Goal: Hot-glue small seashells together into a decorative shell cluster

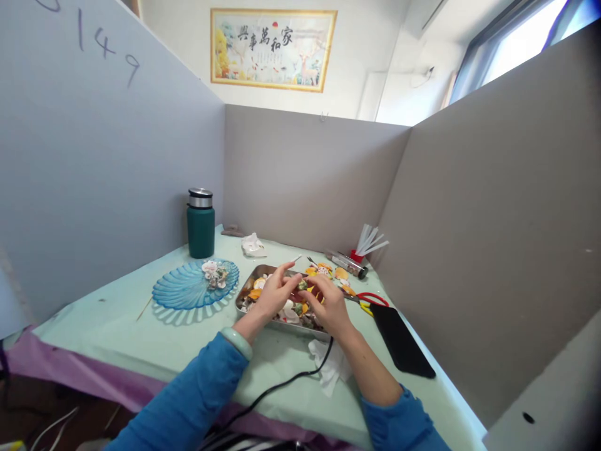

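My left hand [275, 293] and my right hand [328, 304] meet over a metal tray [244, 294] that holds several small shells and coloured pieces. The fingers of both hands are pinched together around a small dark-green piece [303, 285] between them. A thin stick [297, 258] pokes up by my left fingertips; which hand holds it is unclear. A black cable [282, 388] runs from under my right wrist toward me. A jade-coloured bangle [237, 341] sits on my left wrist.
A blue glass plate [188, 291] with a few shells lies left of the tray. A teal flask [200, 223] stands behind it. Red-handled scissors [370, 300], a black phone [401, 341], a metal tube [350, 264], white sticks [370, 241] and crumpled tissue [331, 366] lie around. Grey partitions [310, 175] enclose the table.
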`<act>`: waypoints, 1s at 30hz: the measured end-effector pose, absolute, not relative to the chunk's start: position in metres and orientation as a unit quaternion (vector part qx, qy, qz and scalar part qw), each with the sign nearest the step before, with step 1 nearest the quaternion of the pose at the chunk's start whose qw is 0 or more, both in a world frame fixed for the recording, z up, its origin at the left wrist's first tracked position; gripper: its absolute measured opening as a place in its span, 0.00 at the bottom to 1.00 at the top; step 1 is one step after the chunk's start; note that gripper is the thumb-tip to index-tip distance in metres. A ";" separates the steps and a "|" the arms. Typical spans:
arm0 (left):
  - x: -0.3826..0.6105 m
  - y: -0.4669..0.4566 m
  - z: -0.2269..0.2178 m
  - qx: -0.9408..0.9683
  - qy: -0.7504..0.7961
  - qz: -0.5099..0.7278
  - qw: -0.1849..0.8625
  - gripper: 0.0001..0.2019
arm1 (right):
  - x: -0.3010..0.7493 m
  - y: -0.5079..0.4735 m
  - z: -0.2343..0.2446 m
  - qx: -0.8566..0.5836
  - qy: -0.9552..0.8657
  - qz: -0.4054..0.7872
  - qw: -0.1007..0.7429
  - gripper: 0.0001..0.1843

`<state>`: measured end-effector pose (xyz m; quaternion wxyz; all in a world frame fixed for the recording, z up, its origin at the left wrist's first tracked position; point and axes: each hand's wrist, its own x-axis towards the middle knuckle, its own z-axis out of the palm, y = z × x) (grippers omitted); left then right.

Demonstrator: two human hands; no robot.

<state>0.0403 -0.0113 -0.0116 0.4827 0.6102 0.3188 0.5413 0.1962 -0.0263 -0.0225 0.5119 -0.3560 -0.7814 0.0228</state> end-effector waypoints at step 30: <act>0.038 -0.013 -0.013 0.666 0.298 0.584 0.355 0.34 | 0.195 -0.023 -0.026 -0.371 -0.765 -0.027 0.526 0.14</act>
